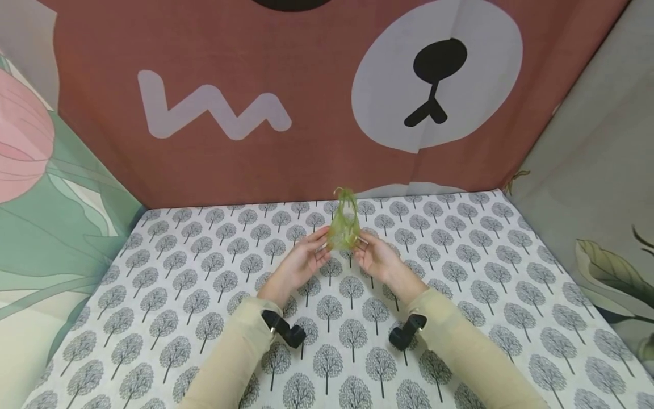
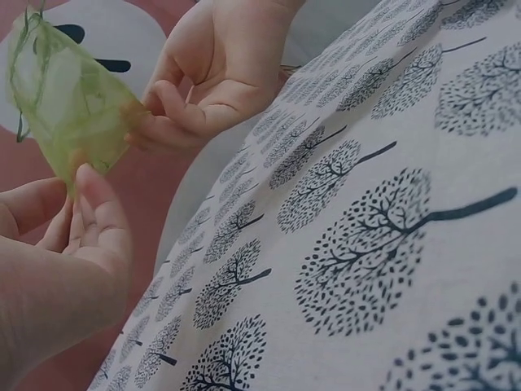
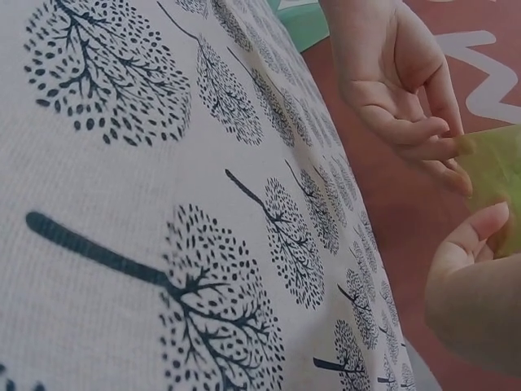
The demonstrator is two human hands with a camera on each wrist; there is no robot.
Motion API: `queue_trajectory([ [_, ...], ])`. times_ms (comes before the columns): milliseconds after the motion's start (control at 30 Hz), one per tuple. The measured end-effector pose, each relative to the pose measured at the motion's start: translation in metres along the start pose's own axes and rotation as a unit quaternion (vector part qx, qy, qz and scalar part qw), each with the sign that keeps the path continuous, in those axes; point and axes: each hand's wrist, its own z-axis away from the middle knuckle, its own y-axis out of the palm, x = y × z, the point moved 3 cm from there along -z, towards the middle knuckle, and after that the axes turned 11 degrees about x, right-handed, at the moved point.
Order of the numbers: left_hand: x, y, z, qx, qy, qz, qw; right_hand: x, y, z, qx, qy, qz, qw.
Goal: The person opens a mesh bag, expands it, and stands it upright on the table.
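Note:
A small translucent green plastic bag (image 1: 343, 230) hangs between both hands near the table's far side, its handle loops sticking up at the top. My left hand (image 1: 302, 259) pinches the bag's left edge between thumb and fingers. On the opposite edge, my right hand (image 1: 379, 258) pinches it the same way. Seen from the left wrist, the green bag (image 2: 73, 98) is thin and creased, spread between the fingertips of the two hands. Only a corner of the bag (image 3: 496, 167) shows in the right wrist view.
A white cloth with a tree print (image 1: 352, 335) covers the table. Behind it hangs a reddish-brown curtain (image 1: 306, 165) with a cartoon face. Patterned fabric (image 1: 66, 199) stands at the left, and a grey one (image 1: 587, 159) at the right. Black camera mounts (image 1: 288, 332) sit on both wrists.

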Motion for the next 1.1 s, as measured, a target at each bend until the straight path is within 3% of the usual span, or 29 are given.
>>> queue_trajectory([
  [400, 0.0045, 0.0004, -0.0007, -0.015, -0.003, 0.013, 0.9998, -0.0033, 0.0056, 0.0020, 0.016, 0.006, -0.003, 0.9998],
  [700, 0.0038, 0.0003, 0.0008, -0.009, 0.003, 0.026, 0.9996, -0.0016, 0.0059, 0.0033, 0.019, -0.001, -0.001, 0.9998],
  [1100, 0.0015, -0.0034, 0.0023, -0.047, 0.025, 0.000, 0.9986, 0.0011, 0.0035, 0.0026, 0.040, -0.017, 0.010, 0.9990],
])
